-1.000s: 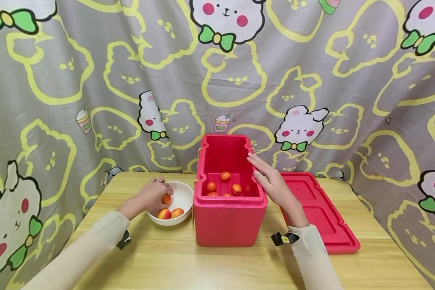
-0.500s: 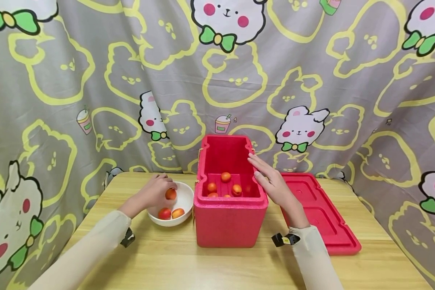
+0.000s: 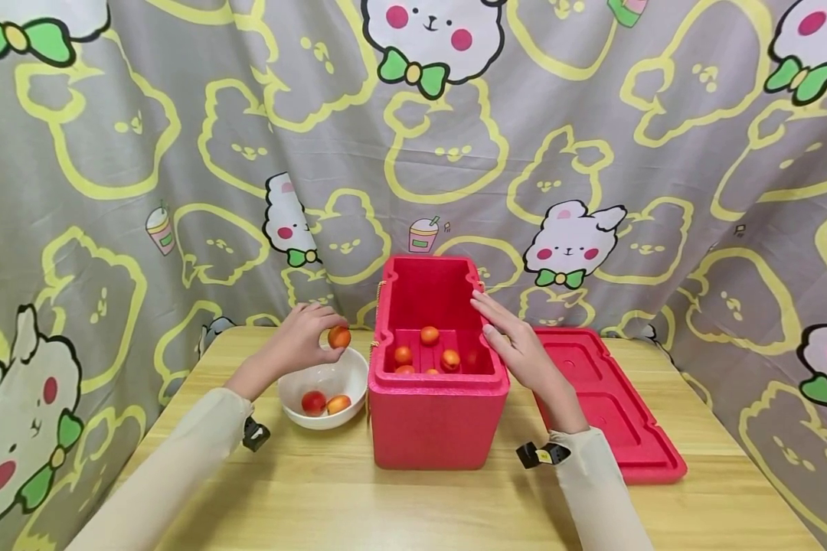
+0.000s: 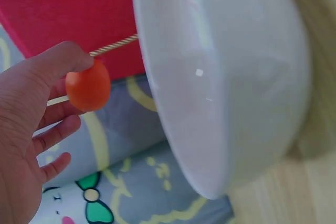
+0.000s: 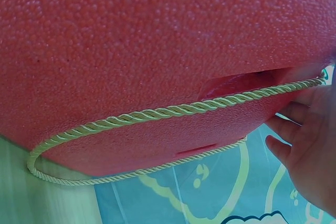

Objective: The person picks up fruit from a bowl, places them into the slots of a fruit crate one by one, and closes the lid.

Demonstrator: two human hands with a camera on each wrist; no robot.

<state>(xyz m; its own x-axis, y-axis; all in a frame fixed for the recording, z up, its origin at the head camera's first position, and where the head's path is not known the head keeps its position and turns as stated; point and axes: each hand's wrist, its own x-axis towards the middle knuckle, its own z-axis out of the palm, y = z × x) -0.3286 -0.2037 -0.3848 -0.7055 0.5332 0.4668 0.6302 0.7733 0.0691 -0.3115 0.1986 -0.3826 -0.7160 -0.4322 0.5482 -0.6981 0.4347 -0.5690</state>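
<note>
My left hand (image 3: 302, 339) pinches an apricot (image 3: 340, 337) between thumb and fingers, above the far rim of a white bowl (image 3: 291, 383). In the left wrist view the apricot (image 4: 88, 85) shows smooth and orange, apart from the bowl (image 4: 252, 77). Two more apricots (image 3: 313, 402) lie in the bowl. To its right stands a red foam box (image 3: 439, 428) with its top off. Several apricots (image 3: 429, 335) lie on its floor, some partly hidden by the front wall. With fingers extended, my right hand (image 3: 520, 348) rests against the box's right rim.
A red lid (image 3: 613, 405) lies on the wooden table (image 3: 303, 490) right of the box. Gold rope (image 5: 173, 111) hangs along the box's side in the right wrist view. A patterned curtain (image 3: 317, 153) rises behind the table.
My left hand has lifted the apricot up out of the bowl and moved slightly right, towards the box. The right hand has stayed at the box's rim.
</note>
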